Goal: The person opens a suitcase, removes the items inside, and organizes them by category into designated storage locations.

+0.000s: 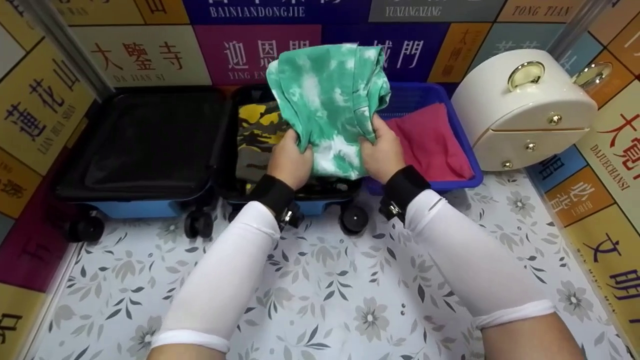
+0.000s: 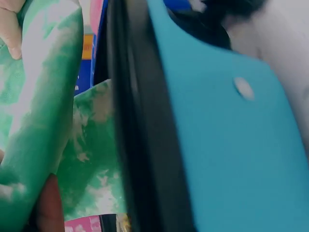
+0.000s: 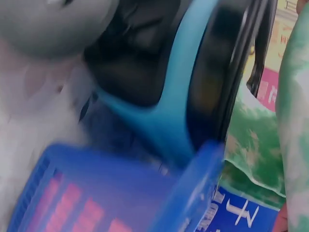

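Both hands hold a folded green-and-white tie-dye garment (image 1: 325,95) over the right half of an open suitcase (image 1: 227,165). My left hand (image 1: 291,159) grips its near left edge, my right hand (image 1: 384,150) its near right edge. Beneath it in the suitcase lies a yellow, brown and black camouflage garment (image 1: 257,150), partly hidden by the green fabric. In the left wrist view the green garment (image 2: 41,106) hangs beside the suitcase's light blue shell (image 2: 227,135). The right wrist view shows the garment (image 3: 256,140) at the right, past the suitcase's dark rim.
The suitcase's other half (image 1: 155,140), black inside, lies at the left on its wheels. A blue basket (image 1: 477,177) with a folded pinkish-red cloth (image 1: 435,142) stands close at the right. Beyond it is a white case (image 1: 525,110) with gold handles. Patterned panels (image 1: 145,55) enclose the floral surface.
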### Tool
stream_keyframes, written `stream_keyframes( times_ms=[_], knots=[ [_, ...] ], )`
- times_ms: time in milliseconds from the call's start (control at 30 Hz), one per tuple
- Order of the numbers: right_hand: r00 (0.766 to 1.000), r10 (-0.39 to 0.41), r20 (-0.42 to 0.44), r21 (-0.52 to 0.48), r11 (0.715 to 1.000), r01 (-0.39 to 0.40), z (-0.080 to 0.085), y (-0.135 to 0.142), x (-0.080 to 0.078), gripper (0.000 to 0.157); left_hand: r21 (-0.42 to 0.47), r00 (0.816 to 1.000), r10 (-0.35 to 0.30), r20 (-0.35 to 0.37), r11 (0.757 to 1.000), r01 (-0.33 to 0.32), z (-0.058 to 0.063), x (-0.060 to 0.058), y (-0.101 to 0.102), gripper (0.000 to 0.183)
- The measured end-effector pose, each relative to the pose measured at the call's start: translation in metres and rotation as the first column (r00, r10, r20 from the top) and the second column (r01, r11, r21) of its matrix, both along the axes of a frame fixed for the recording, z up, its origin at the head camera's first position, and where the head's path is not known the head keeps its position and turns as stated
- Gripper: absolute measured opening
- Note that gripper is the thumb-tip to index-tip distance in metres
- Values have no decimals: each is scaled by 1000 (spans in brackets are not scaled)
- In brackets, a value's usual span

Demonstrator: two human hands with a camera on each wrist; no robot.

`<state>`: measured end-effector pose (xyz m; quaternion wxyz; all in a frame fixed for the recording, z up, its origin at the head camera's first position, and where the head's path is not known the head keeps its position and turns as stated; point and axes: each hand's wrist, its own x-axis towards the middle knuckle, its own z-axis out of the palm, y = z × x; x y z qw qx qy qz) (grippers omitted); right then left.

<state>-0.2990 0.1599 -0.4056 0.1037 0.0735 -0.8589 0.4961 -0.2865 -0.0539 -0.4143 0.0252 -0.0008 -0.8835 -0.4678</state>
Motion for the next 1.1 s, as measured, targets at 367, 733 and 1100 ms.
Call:
stream_keyframes(
  times_ms=[367, 733, 1100],
  knots=[
    [978, -193, -74, -13, 981, 192, -5, 66, -5, 56, -38, 975, -222, -5, 974, 222, -3, -12, 55, 37],
    [939, -321, -121, 31, 945, 327, -26, 122, -1, 57, -281, 958, -274, 88, 916, 287, -25, -12, 113, 46],
    [911, -408, -55, 132, 902, 412, -47, 157, 4, 58, -434, 952, -306, 22, 855, 285, -42, -8, 139, 42]
  ],
)
